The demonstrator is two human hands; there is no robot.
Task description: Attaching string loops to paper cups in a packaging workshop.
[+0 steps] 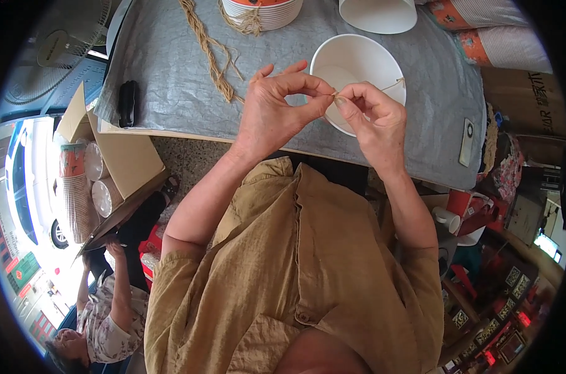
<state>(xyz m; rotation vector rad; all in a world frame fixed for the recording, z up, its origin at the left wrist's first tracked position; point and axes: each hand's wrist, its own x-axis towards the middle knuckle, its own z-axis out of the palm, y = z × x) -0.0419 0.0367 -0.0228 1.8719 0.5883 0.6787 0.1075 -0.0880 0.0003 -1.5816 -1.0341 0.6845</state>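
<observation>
Over the near rim of a white paper bucket [364,56], my two hands meet with fingertips nearly touching. My left hand [267,115] pinches a thin strand of tan twine between thumb and forefinger, its other fingers raised. Thumb and forefinger of my right hand [379,124] are closed on the same strand, the other fingers curled. At the bucket's right rim a bit of twine [393,85] passes over the side and runs toward my right hand. Whether there is a knot between my fingertips is too small to tell.
A hank of twine [208,50] lies left on the grey-covered table [164,75]. Behind stand stacked buckets [264,15] and another white bucket [382,15]; wrapped stacks [501,43] lie far right. Near the edges are a black object [127,103] and a flat silvery one [467,142]. Someone [108,305] works lower left.
</observation>
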